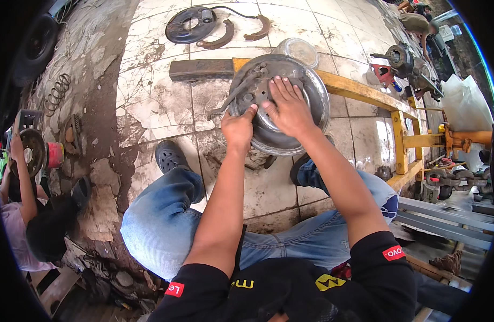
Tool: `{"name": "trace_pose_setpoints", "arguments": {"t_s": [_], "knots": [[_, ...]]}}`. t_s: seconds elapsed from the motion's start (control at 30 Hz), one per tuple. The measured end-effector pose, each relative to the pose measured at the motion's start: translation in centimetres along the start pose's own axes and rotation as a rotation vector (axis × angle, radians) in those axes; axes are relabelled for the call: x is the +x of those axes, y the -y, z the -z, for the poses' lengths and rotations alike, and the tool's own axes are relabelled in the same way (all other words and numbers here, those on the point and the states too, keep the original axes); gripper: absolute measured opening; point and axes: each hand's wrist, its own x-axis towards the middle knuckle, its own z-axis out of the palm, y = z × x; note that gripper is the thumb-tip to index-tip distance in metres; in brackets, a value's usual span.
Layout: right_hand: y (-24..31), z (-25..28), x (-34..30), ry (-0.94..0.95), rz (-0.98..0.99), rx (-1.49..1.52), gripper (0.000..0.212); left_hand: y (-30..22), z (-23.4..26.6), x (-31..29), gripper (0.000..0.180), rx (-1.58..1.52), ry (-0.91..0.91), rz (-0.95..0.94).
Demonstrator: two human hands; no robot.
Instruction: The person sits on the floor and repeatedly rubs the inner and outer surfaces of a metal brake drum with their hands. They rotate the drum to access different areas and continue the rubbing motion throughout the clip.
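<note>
A round grey metal brake drum plate [311,115] stands tilted on the tiled floor between my knees. My left hand [239,129] grips its near left rim, thumb up against a dark lever piece [237,92] on its face. My right hand [287,107] lies flat on the plate's middle with fingers spread, pressing on the metal parts there. Both forearms come up from the lower edge over my blue jeans.
A yellow steel frame [365,92] runs behind the plate to the right. A dark backing plate [189,24] and two curved brake shoes [219,38] lie on the tiles farther away. A person [21,214] sits at left holding a rusty disc [31,153]. Another person [416,24] crouches at top right.
</note>
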Motion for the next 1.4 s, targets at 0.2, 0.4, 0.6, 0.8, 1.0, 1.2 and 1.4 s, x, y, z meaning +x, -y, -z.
{"name": "trace_pose_setpoints", "arguments": {"t_s": [0.2,0.4,0.6,0.8,1.0,1.2,1.4], "knots": [[0.4,-0.4,0.3,-0.03,-0.101,-0.064,0.075,0.6,0.5,0.3,0.045,-0.027,0.019,-0.026],[-1.1,0.1,0.7,-0.014,-0.302,-0.121,0.083,-0.3,-0.2,-0.4,0.039,0.04,-0.037,-0.024],[-3.0,1.3,0.0,-0.041,-0.238,0.122,0.084,-0.1,0.0,-0.1,0.039,0.047,-0.056,-0.023],[-2.0,1.7,-3.5,-0.036,-0.161,-0.007,0.068,0.2,1.0,0.8,0.051,-0.003,0.028,0.018],[-1.4,6.3,-2.5,-0.032,-0.51,0.445,0.048,-0.2,1.6,0.7,0.056,0.039,0.047,0.065],[-2.5,5.1,-1.0,-0.445,-0.207,0.201,0.044,-0.2,1.5,1.0,0.059,0.092,0.051,0.058],[-3.2,1.1,-0.6,0.026,-0.191,-0.02,0.069,-1.6,1.7,1.8,0.059,0.084,0.149,0.15]]}}
